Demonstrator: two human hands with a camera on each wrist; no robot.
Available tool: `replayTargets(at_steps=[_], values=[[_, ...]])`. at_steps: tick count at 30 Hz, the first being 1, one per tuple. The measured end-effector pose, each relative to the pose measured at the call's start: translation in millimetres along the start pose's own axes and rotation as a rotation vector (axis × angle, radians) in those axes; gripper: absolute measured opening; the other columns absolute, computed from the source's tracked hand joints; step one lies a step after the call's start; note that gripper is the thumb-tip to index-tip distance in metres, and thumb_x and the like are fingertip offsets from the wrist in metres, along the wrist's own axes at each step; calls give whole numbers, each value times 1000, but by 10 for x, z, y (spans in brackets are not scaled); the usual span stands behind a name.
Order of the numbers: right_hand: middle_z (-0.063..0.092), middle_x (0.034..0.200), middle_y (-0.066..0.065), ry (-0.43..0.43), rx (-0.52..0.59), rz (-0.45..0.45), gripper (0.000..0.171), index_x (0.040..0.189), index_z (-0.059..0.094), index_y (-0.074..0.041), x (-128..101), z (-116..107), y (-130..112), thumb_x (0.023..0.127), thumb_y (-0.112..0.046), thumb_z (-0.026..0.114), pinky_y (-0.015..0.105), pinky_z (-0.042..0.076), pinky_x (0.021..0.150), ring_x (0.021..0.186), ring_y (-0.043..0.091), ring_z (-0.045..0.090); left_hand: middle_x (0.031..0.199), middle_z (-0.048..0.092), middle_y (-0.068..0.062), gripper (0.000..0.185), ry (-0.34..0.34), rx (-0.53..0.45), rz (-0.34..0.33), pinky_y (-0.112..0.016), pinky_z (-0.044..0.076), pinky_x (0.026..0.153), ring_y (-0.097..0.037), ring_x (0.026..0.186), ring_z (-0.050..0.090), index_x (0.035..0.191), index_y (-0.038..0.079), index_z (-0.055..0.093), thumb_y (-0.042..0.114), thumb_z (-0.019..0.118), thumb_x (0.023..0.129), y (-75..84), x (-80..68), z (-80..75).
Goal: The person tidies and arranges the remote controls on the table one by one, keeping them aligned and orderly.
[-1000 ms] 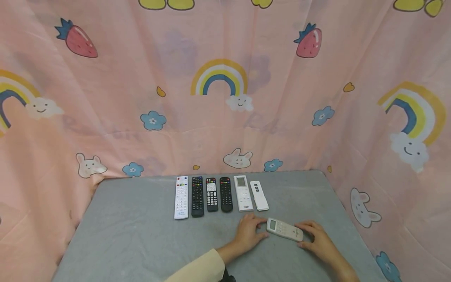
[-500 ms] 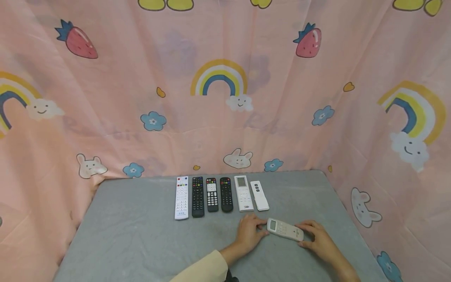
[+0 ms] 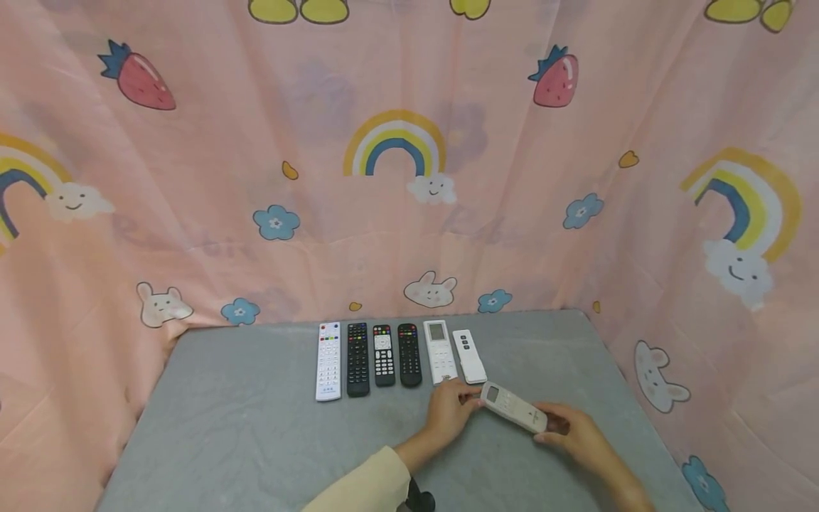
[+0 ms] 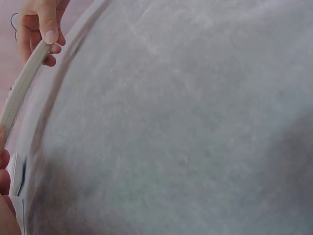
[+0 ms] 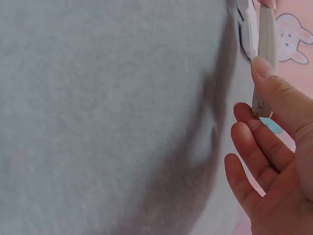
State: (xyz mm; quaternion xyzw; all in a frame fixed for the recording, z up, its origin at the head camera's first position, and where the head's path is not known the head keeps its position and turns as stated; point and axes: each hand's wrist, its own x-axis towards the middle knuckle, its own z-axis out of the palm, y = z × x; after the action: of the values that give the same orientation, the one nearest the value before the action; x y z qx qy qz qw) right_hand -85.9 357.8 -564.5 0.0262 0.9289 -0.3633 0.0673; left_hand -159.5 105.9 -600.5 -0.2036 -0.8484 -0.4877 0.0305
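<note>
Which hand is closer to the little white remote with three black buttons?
Left. The left hand sits just below that small white remote; the right hand is farther right.

The right hand (image 5: 274, 166) fills the lower right corner, palm turned up, its thumb and a fingertip pinching the near end of a slim white remote (image 5: 265, 54) seen edge-on. Just beside that remote lies another white remote (image 5: 246, 29) on the grey counter (image 5: 107, 112). Pink cloth with a rabbit print (image 5: 293, 46) shows behind.
</note>
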Motion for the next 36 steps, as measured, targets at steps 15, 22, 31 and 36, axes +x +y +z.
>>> replayTargets(at_steps=[15, 22, 31, 36], values=[[73, 110, 11, -22, 38, 33, 60, 125, 66, -2, 13, 21, -100, 71, -19, 86, 25, 56, 77, 90, 12, 68, 77, 69, 0, 22, -35, -61, -4, -12, 37, 55, 7, 62, 42, 105, 12, 78, 19, 77, 83, -1, 184, -109], [74, 108, 8, 12, 2, 39, 62, 125, 65, -3, 92, 23, -135, 70, -24, 86, 33, 57, 80, 93, 14, 68, 81, 72, -1, 18, -41, -111, -49, -13, 40, 56, 7, 64, 45, 100, 13, 79, 15, 78, 83, -12, 347, -146], [73, 95, 5, 81, 25, -60, 57, 121, 66, -3, 251, 52, -158, 70, -21, 86, 20, 52, 69, 78, 0, 62, 85, 77, 0, 11, -45, -117, -93, -13, 40, 52, 4, 62, 46, 93, 14, 80, 19, 78, 83, 9, 638, -191], [71, 92, 2, 102, 3, -59, 57, 119, 65, -4, 363, 78, -174, 71, -25, 87, 20, 48, 65, 75, 0, 59, 92, 77, -1, 12, -65, -103, -107, -13, 44, 57, 3, 69, 51, 97, 14, 80, 19, 74, 87, 62, 782, -216]])
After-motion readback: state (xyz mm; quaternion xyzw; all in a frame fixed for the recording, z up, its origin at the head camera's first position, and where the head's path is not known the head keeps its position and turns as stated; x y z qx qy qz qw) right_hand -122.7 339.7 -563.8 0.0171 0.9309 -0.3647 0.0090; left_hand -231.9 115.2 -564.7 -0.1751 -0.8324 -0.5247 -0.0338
